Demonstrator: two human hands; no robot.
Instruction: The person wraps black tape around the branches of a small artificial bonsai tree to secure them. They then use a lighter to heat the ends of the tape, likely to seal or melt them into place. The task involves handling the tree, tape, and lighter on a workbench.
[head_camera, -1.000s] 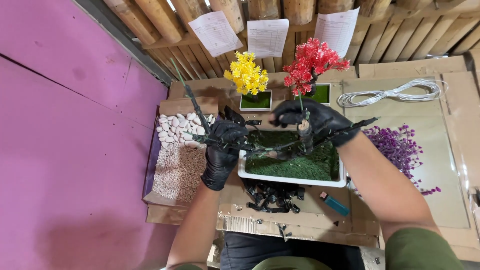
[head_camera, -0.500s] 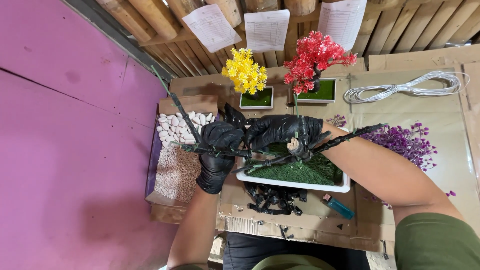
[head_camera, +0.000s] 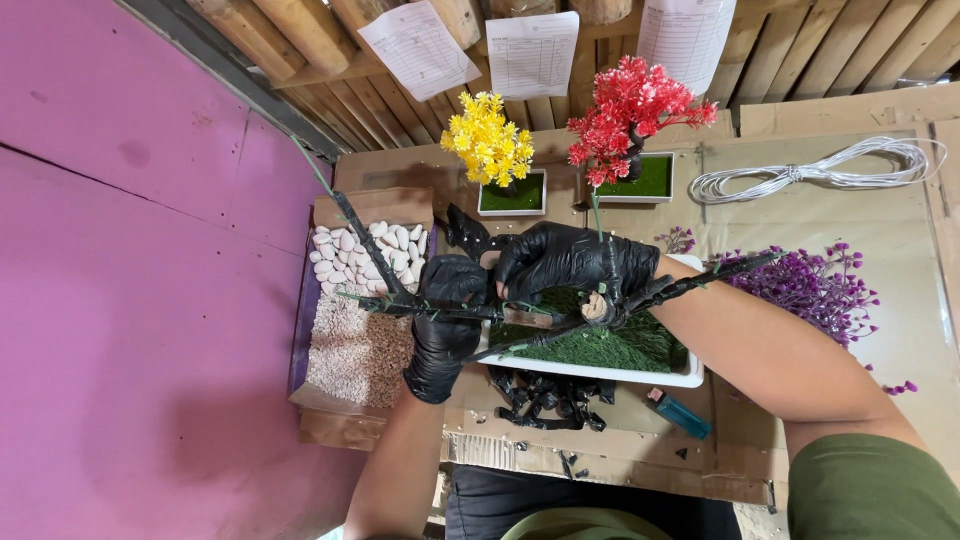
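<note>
Workbench of flattened cardboard, set against a slatted wooden wall. Landmark: white tray of green moss, centre of bench.

Left of tray: open box holding white pebbles and brown gravel. Right of tray: heap of purple sprigs. Behind tray: 2 small potted trees, 1 yellow, 1 red; behind and to the right, a coil of white wire. In front of tray: black scraps and a blue lighter.

Over the tray's left half: dark branching stem, its bare arms reaching out over the box. Left hand, black glove, fingers closed round the stem. Right hand, black glove, fingers curled over the stem's base; its grip there cannot be made out.
</note>
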